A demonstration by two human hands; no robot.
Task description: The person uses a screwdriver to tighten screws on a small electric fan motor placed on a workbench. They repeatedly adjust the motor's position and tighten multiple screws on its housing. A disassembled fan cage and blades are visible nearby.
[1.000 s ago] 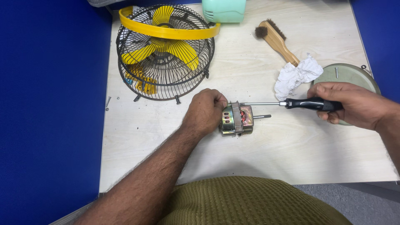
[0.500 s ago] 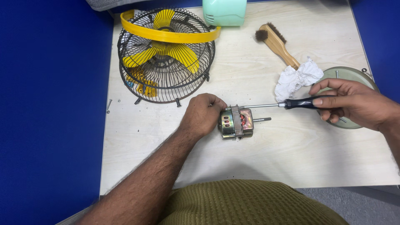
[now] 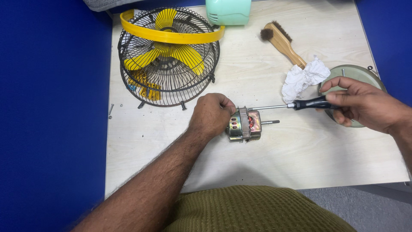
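Observation:
A small metal fan motor (image 3: pixel 245 125) lies on its side on the pale wooden table (image 3: pixel 300 154), its shaft pointing right. My left hand (image 3: pixel 211 114) grips the motor's left end and holds it down. My right hand (image 3: pixel 362 104) is closed on the black handle of a screwdriver (image 3: pixel 296 105). The screwdriver's thin steel shank runs left, and its tip meets the top of the motor's frame.
A black wire fan cage with yellow blades (image 3: pixel 168 58) and a yellow ring lies at the back left. A mint-green housing (image 3: pixel 228 10) sits at the far edge. A wooden brush (image 3: pixel 282 42), a crumpled white cloth (image 3: pixel 304 77) and a round grey-green base (image 3: pixel 358 75) are at the right.
My right hand has shifted slightly with the screwdriver, fingers re-gripping its handle. My left hand and the motor stay in place.

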